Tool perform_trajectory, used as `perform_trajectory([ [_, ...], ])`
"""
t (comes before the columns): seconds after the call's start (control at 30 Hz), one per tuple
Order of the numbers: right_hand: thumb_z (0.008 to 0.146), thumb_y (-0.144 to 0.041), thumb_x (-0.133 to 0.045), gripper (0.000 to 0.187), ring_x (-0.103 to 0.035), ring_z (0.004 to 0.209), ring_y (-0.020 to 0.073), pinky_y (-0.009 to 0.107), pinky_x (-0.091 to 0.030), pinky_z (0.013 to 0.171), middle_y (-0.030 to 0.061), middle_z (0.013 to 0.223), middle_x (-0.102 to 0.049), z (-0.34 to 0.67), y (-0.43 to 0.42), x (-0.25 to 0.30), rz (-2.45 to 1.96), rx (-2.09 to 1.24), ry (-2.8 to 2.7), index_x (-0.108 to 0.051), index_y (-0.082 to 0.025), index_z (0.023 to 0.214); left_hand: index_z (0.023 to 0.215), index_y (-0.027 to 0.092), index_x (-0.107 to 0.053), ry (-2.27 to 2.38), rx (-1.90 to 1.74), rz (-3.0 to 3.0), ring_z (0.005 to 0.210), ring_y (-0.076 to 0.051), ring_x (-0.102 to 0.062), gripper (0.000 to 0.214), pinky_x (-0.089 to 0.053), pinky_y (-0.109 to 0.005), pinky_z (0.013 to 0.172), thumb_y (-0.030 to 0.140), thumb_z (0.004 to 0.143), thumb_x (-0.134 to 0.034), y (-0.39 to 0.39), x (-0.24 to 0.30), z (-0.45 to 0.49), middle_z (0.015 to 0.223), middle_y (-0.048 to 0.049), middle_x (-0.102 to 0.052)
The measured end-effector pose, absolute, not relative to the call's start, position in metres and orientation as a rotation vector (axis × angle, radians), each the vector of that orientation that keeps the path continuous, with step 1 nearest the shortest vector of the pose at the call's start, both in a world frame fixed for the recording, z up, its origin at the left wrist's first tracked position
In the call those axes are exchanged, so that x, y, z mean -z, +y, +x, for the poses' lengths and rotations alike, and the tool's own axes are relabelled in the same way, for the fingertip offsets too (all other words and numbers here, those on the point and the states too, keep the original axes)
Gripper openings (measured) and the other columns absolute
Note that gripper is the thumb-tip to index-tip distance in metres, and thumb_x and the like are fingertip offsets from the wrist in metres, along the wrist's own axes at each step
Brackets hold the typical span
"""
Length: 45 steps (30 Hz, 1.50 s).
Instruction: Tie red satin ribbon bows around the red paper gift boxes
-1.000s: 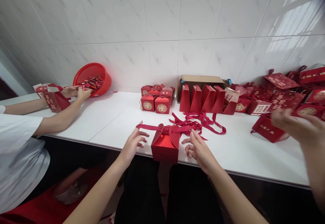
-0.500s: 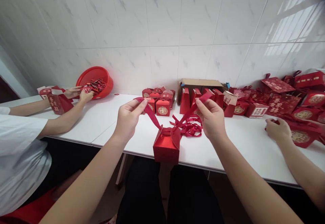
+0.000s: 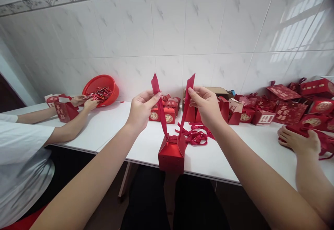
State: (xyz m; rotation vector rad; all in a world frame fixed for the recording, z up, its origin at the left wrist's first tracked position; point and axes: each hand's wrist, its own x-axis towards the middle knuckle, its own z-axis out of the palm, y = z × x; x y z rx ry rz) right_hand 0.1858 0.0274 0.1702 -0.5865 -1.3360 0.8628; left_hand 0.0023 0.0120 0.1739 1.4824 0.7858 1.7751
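Note:
A small red gift box (image 3: 171, 157) stands at the table's front edge, right before me, its top flaps folded together. One red ribbon (image 3: 162, 117) runs through the top, and both ends rise from it. My left hand (image 3: 142, 110) pinches one end between thumb and fingers; the tip sticks up above the grip. The other end is pinched the same way by my right hand (image 3: 206, 104), its slanted tip also upward. Loose red ribbons (image 3: 197, 136) lie in a heap just behind the box, to the right.
Finished-looking red boxes (image 3: 169, 115) and a cardboard carton (image 3: 216, 90) line the wall. A pile of red boxes (image 3: 289, 108) fills the right. At left a co-worker's hands (image 3: 90, 104) reach into a red basin (image 3: 114, 92) of small packets; another person's hand (image 3: 302, 141) presses a box at right.
My hands have come closer together, and the ribbon ends now stand more upright with longer tips showing. The person at right has moved a hand onto a box top. The view has tilted up slightly.

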Motion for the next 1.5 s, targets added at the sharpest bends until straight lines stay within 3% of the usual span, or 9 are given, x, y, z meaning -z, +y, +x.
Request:
perform_trajectory([
  [0.3,0.072,-0.040,-0.067,0.025,-0.059,0.058,0.0089,0.025,-0.050,0.061,-0.0027,0.066,-0.062,0.180,0.031,-0.174,-0.522,-1.003,-1.329,-0.056,-0.019,0.082,0.085,0.015,-0.064,0.683,-1.687,1.565,0.072,-0.014,-0.065,0.025,-0.051,-0.030,0.071,0.036,0.072,-0.068,0.011,-0.178,0.006,0.074,-0.0011,-0.066],
  [0.5,0.073,-0.032,-0.066,0.018,-0.046,0.045,0.0045,0.021,-0.039,0.046,-0.0015,0.064,-0.060,0.173,0.036,-0.177,-0.496,-1.060,-1.511,-0.061,-0.017,0.081,0.080,0.018,-0.047,0.714,-1.525,1.722,0.061,-0.014,-0.064,0.030,-0.050,-0.029,0.066,0.030,0.068,-0.073,0.006,-0.184,0.013,0.063,0.0027,-0.063],
  [0.63,0.075,-0.028,-0.063,0.014,-0.041,0.050,0.0047,0.021,-0.037,0.051,-0.0025,0.062,-0.055,0.170,0.032,-0.172,-0.302,-1.138,-1.614,-0.062,-0.016,0.068,0.077,0.019,-0.040,0.817,-1.524,1.768,0.061,-0.015,-0.065,0.035,-0.049,-0.028,0.066,0.026,0.067,-0.073,0.006,-0.187,0.014,0.058,0.0047,-0.060],
  [0.8,0.079,-0.034,-0.061,0.016,-0.044,0.053,0.0060,0.022,-0.039,0.055,-0.0046,0.060,-0.051,0.172,0.035,-0.164,-0.242,-1.100,-1.638,-0.062,-0.019,0.076,0.088,0.019,-0.041,0.819,-1.411,1.750,0.067,-0.015,-0.065,0.030,-0.048,-0.029,0.066,0.018,0.072,-0.066,0.007,-0.186,0.009,0.067,0.0029,-0.063],
  [0.9,0.083,-0.031,-0.057,0.012,-0.054,0.065,0.0093,0.025,-0.045,0.064,-0.0012,0.072,-0.058,0.177,0.039,-0.163,-0.225,-0.943,-1.785,-0.062,-0.020,0.084,0.087,0.017,-0.043,0.779,-1.401,1.609,0.065,-0.013,-0.064,0.026,-0.047,-0.029,0.068,0.010,0.070,-0.062,0.007,-0.186,0.007,0.066,0.0037,-0.061],
  [1.0,0.086,-0.024,-0.052,0.012,-0.058,0.080,0.0135,0.029,-0.047,0.074,0.0032,0.084,-0.062,0.182,0.041,-0.163,-0.253,-0.475,-1.973,-0.064,-0.020,0.086,0.082,0.016,-0.044,0.744,-1.398,1.452,0.059,-0.011,-0.060,0.023,-0.047,-0.026,0.062,0.006,0.068,-0.059,0.007,-0.188,0.007,0.062,0.0045,-0.057],
  [1.17,0.087,-0.014,-0.043,0.023,-0.057,0.079,0.0161,0.033,-0.046,0.071,0.0054,0.087,-0.064,0.185,0.043,-0.159,-0.303,0.179,-2.018,-0.065,-0.021,0.088,0.082,0.015,-0.048,0.731,-1.303,1.446,0.064,-0.012,-0.060,0.015,-0.049,-0.029,0.063,0.010,0.071,-0.056,0.007,-0.188,0.009,0.067,0.0000,-0.059],
  [1.37,0.085,-0.016,-0.051,0.017,-0.059,0.097,0.0182,0.034,-0.049,0.081,0.0059,0.099,-0.066,0.180,0.024,-0.144,-0.409,-0.018,-1.669,-0.067,-0.022,0.089,0.116,0.020,-0.046,1.056,-1.677,2.232,0.069,-0.013,-0.060,0.045,-0.048,-0.028,0.071,0.021,0.074,-0.060,-0.002,-0.174,0.006,0.071,0.0015,-0.060],
  [1.5,0.082,-0.022,-0.056,0.009,-0.060,0.096,0.0193,0.035,-0.050,0.080,0.0065,0.098,-0.065,0.197,0.004,-0.123,-0.592,-0.188,-1.383,-0.065,-0.021,0.084,0.120,0.021,-0.044,1.484,-1.847,2.570,0.062,-0.011,-0.054,0.047,-0.046,-0.024,0.069,0.023,0.076,-0.059,-0.006,-0.160,-0.018,0.064,0.0054,-0.051],
])
